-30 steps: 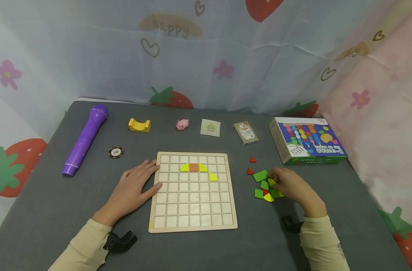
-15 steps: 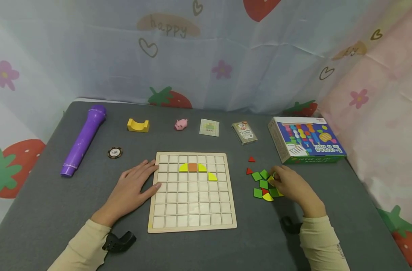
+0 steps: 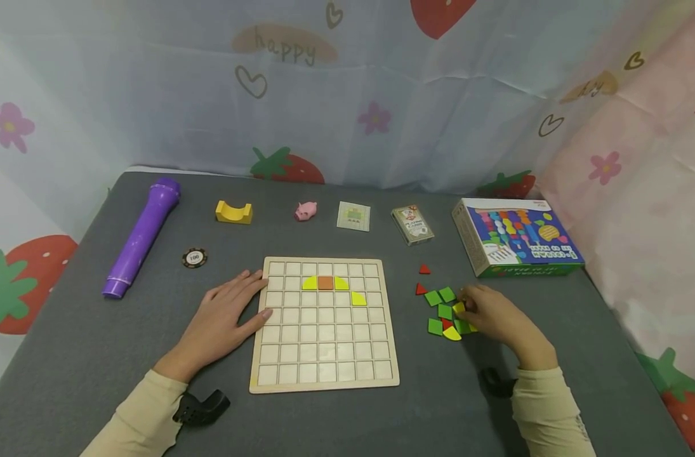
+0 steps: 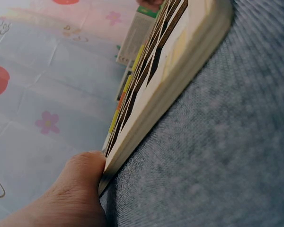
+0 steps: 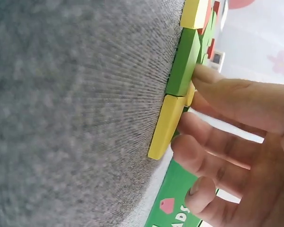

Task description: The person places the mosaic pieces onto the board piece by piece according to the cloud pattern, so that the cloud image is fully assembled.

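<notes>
A wooden grid board [image 3: 324,386] lies on the grey mat, with an orange square [image 3: 325,283] between yellow quarter-rounds [image 3: 310,283] in its second row and one more yellow piece [image 3: 359,298] below right. My left hand [image 3: 233,311] lies flat against the board's left edge; in the left wrist view a fingertip [image 4: 75,189] presses that edge [image 4: 180,75]. My right hand [image 3: 484,311] sits on a pile of green, yellow and red pieces [image 3: 443,311], its fingers curled and pinching a small yellow piece [image 3: 458,308]. Close up, the fingertips [image 5: 199,75] touch a green piece [image 5: 183,61] and a yellow piece [image 5: 166,125] lying flat.
Two red triangles [image 3: 424,269] lie above the pile. Along the back are a purple toy microphone [image 3: 141,236], a yellow arch block [image 3: 233,212], a pink pig [image 3: 305,210], a card [image 3: 353,216], a card deck [image 3: 412,223] and a colourful box [image 3: 515,236]. A poker chip [image 3: 194,258] lies left of the board.
My right hand's fingers have shifted slightly within the pile and the green pieces near them have been nudged apart. The left hand and the board have stayed put.
</notes>
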Demonstrator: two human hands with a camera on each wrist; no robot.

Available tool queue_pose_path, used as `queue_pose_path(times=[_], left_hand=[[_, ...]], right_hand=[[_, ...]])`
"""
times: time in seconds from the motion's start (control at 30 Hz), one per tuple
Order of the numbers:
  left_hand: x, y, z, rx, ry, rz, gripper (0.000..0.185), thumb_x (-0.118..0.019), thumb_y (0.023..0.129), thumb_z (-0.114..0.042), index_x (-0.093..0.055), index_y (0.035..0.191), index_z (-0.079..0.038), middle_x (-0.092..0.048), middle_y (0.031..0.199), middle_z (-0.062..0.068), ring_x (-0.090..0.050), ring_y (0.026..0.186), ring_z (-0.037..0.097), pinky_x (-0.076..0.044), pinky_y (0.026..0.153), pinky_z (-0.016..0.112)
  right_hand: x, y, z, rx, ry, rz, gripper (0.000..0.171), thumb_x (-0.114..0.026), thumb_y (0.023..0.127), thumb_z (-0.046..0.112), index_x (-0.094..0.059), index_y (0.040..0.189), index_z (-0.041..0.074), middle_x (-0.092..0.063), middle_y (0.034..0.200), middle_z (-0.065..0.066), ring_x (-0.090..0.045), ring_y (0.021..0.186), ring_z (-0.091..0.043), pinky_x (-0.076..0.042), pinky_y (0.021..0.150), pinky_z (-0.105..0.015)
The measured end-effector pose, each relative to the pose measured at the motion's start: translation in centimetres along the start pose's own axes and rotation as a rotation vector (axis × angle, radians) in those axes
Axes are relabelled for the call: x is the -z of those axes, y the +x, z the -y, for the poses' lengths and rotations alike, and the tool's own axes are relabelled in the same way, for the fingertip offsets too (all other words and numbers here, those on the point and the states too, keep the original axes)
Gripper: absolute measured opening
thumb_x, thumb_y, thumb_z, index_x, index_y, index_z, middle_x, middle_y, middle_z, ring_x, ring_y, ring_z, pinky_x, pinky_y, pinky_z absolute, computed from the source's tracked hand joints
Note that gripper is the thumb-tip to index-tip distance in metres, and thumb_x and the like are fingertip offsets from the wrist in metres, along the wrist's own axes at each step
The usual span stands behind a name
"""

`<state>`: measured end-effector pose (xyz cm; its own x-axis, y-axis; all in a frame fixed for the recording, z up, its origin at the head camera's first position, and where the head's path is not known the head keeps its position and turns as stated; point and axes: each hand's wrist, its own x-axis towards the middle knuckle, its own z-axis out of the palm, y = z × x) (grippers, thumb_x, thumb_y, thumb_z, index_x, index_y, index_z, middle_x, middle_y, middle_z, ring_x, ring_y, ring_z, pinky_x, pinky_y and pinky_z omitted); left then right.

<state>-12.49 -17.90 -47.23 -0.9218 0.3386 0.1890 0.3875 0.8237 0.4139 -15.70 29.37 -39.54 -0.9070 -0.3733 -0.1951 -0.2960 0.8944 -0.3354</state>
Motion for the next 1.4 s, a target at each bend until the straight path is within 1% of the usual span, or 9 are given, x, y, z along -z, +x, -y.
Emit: queue_pose_path(times=[0.23,0.37,0.53,0.63,0.73,0.83,1.03,1.2,1.4], left_hand=[[-0.1,0.0,0.0,0.005,-0.001,0.008,0.062,-0.052,0.095,-0.05,-0.043,0.145,-0.015,-0.038,0.152,0.008,-0.029,0.142,0.029,-0.026,0.103,0.056],[0.0,0.0,0.0,0.007,-0.001,0.007,0.062,-0.051,0.095,-0.051,-0.043,0.145,-0.015,-0.038,0.152,0.008,-0.029,0.142,0.029,-0.026,0.104,0.056],[-0.1,0.1,0.1,0.0,0.005,0.008,0.062,-0.051,0.095,-0.051,-0.043,0.145,-0.015,-0.038,0.152,0.008,-0.029,0.142,0.029,-0.026,0.103,0.056],[-0.1,0.1,0.1,-0.003,0.008,0.007,0.062,-0.051,0.095,-0.051,-0.043,0.145,-0.015,-0.038,0.152,0.008,-0.029,0.142,0.028,-0.026,0.104,0.055],[0.0,0.0,0.0,-0.002,0.005,0.007,0.062,-0.052,0.095,-0.05,-0.043,0.145,-0.015,-0.038,0.152,0.008,-0.029,0.142,0.029,-0.026,0.104,0.055],[0.1,0.0,-0.1,0.001,0.003,0.01,0.061,-0.051,0.096,-0.05,-0.043,0.145,-0.015,-0.038,0.152,0.008,-0.029,0.142,0.029,-0.026,0.104,0.056],[0.1,0.1,-0.1,-0.003,0.0,0.006,0.061,-0.052,0.095,-0.05,-0.043,0.145,-0.015,-0.037,0.152,0.007,-0.029,0.143,0.028,-0.026,0.105,0.055],[0.1,0.1,-0.1,-0.001,-0.001,0.009,0.061,-0.052,0.095,-0.049,-0.043,0.145,-0.015,-0.037,0.152,0.007,-0.028,0.143,0.028,-0.026,0.105,0.054],[0.2,0.0,-0.1,0.005,0.003,0.016,0.062,-0.052,0.095,-0.05,-0.042,0.146,-0.015,-0.037,0.153,0.007,-0.028,0.143,0.028,-0.025,0.105,0.055]], right_hand=[[-0.3,0.0,0.0,-0.026,0.013,0.016,0.026,-0.07,0.088,0.016,-0.061,0.103,-0.003,-0.058,0.091,-0.011,-0.054,0.08,-0.021,-0.049,0.073,-0.041],[-0.4,0.1,0.1,-0.027,0.019,0.012,0.025,-0.069,0.087,0.011,-0.058,0.103,-0.004,-0.057,0.09,-0.011,-0.053,0.078,-0.021,-0.049,0.071,-0.04],[-0.2,0.1,0.9,0.007,0.012,-0.019,0.023,-0.066,0.086,0.006,-0.054,0.104,-0.004,-0.055,0.089,-0.011,-0.05,0.076,-0.019,-0.047,0.069,-0.038],[-0.1,0.3,2.2,0.054,0.018,-0.051,0.021,-0.065,0.087,0.006,-0.053,0.103,-0.003,-0.055,0.091,-0.012,-0.051,0.077,-0.02,-0.049,0.07,-0.039],[-0.4,0.8,4.3,0.123,0.02,-0.065,0.02,-0.064,0.089,0.006,-0.054,0.102,-0.003,-0.055,0.094,-0.013,-0.053,0.08,-0.02,-0.05,0.07,-0.038],[-1.3,1.6,6.6,0.183,0.013,-0.05,0.019,-0.063,0.091,0.009,-0.054,0.105,-0.001,-0.056,0.097,-0.01,-0.054,0.081,-0.017,-0.05,0.07,-0.034],[-3.4,3.2,10.8,0.301,-0.019,-0.006,0.022,-0.063,0.091,0.01,-0.053,0.108,0.001,-0.054,0.1,-0.008,-0.049,0.075,-0.011,-0.047,0.065,-0.024],[-4.1,4.3,12.9,0.285,-0.069,0.03,0.026,-0.066,0.09,0.017,-0.054,0.11,0.004,-0.056,0.1,-0.005,-0.051,0.075,-0.011,-0.05,0.068,-0.025],[-4.2,4.7,13.1,0.248,-0.068,0.06,0.024,-0.066,0.091,0.018,-0.057,0.109,0.005,-0.057,0.1,-0.004,-0.053,0.077,-0.011,-0.05,0.07,-0.027]])
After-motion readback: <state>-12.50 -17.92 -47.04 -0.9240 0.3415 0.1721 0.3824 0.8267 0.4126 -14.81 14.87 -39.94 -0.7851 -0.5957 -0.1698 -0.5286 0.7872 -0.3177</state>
